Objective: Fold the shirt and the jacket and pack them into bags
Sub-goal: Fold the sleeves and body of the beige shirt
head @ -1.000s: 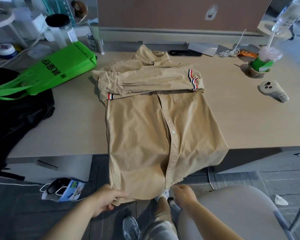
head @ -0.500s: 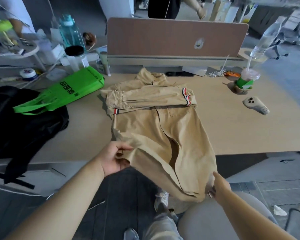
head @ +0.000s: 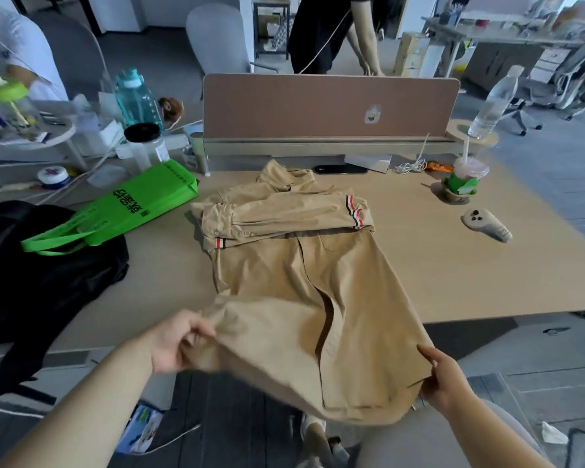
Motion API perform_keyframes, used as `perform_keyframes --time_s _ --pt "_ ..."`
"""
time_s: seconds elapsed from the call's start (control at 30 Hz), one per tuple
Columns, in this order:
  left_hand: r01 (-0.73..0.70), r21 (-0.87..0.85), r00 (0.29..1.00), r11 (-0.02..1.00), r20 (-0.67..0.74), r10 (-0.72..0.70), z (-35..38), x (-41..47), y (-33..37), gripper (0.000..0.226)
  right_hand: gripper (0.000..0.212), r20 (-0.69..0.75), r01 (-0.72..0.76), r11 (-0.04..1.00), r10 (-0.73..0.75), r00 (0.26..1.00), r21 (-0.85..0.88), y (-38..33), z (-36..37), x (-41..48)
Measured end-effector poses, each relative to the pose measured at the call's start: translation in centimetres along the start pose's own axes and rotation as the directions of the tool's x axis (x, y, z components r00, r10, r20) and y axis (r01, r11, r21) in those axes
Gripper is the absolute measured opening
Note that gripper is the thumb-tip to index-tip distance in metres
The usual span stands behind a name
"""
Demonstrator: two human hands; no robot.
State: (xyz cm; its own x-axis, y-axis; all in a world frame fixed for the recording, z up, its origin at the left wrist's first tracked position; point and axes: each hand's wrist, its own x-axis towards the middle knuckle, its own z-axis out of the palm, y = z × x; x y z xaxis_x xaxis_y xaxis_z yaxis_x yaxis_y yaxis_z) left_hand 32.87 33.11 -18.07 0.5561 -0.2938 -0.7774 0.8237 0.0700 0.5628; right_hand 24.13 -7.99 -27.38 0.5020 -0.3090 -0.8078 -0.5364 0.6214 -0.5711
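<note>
Soft, light tan shirt (head: 294,292) sags between the left hand (head: 178,346) and right hand (head: 444,380), each gripping a hem corner, the best hold.

Soft, even light, washed out at the far right; a faint shadow sits left of the cup (head: 466,177) on the worktop (head: 470,282). The left hand (head: 176,346) smears with motion blur, and wide-angle distortion bends the edges.

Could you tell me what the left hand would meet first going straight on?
The left hand grips the shirt by its hem; straight on, it probably meets that shirt's lifted front.
</note>
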Motion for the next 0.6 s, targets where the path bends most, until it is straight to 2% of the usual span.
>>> perform_keyframes --time_s 0.03,0.1,0.13,0.2,0.27,0.33,0.37,0.4,0.47,0.5,0.53,0.57,0.6 --pt "0.099 0.088 0.995 0.991 -0.022 -0.098 -0.8 0.4 -1.4 0.046 0.012 -0.070 0.030 0.999 -0.033 0.997 -0.045 -0.3 -0.4 0.1" --pt "0.255 0.164 0.967 0.953 -0.059 -0.248 -1.8 0.2 -3.8 0.035 0.022 -0.195 0.072 0.992 -0.090 0.977 -0.101 -1.2 -0.8 0.4" --pt "0.299 0.160 0.954 0.941 -0.090 -0.287 -1.9 0.3 -4.7 0.025 0.022 -0.211 0.095 0.989 -0.117 0.971 -0.112 -1.7 -0.7 0.4" --pt "0.282 0.098 0.950 0.954 -0.168 -0.264 -2.4 1.1 -5.2 0.019 0.016 -0.182 0.136 0.989 -0.145 0.972 -0.065 -3.0 -0.2 0.9" --pt "0.222 -0.019 0.951 0.975 -0.218 -0.221 -2.4 2.1 -4.0 0.026 0.006 -0.156 0.182 0.983 -0.180 0.971 -0.004 -4.8 1.5 1.4" --pt "0.143 -0.106 0.957 0.984 -0.237 -0.165 -1.6 2.6 -1.3 0.031 0.027 -0.103 0.217 0.976 -0.214 0.971 0.022 -7.6 4.7 1.7" --pt "0.067 -0.186 0.964 0.980 -0.240 -0.111 -1.2 2.8 0.4 0.031 0.031 -0.049 0.242 0.970 -0.240 0.970 0.037 -9.3 6.8 1.7" --pt "-0.037 -0.296 0.963 0.955 -0.265 -0.045 -0.9 3.1 2.2 0.029 0.031 0.019 0.263 0.964 -0.264 0.964 0.045 -11.1 8.8 1.6" --pt "-0.273 -0.527 0.944 0.805 -0.306 0.120 -0.6 3.7 5.8 0.026 0.033 0.139 0.316 0.947 -0.322 0.937 0.064 -14.3 12.4 1.7" --pt "-0.351 -0.577 0.928 0.737 -0.320 0.191 -0.5 4.1 7.2 0.026 0.035 0.176 0.339 0.940 -0.340 0.924 0.036 -15.6 13.9 1.9" --pt "-0.392 -0.556 0.912 0.733 -0.339 0.230 -0.5 4.7 8.2 0.027 0.034 0.195 0.367 0.929 -0.354 0.915 -0.034 -16.5 15.0 2.5" --pt "-0.403 -0.448 0.894 0.798 -0.380 0.239 -0.4 5.6 8.7 0.026 0.029 0.187 0.413 0.891 -0.381 0.906 -0.188 -16.9 16.0 3.1" --pt "-0.378 -0.265 0.865 0.887 -0.443 0.237 -0.5 6.9 8.8 0.024 0.020 0.158 0.444 0.797 -0.417 0.895 -0.409 -16.7 16.7 4.2"
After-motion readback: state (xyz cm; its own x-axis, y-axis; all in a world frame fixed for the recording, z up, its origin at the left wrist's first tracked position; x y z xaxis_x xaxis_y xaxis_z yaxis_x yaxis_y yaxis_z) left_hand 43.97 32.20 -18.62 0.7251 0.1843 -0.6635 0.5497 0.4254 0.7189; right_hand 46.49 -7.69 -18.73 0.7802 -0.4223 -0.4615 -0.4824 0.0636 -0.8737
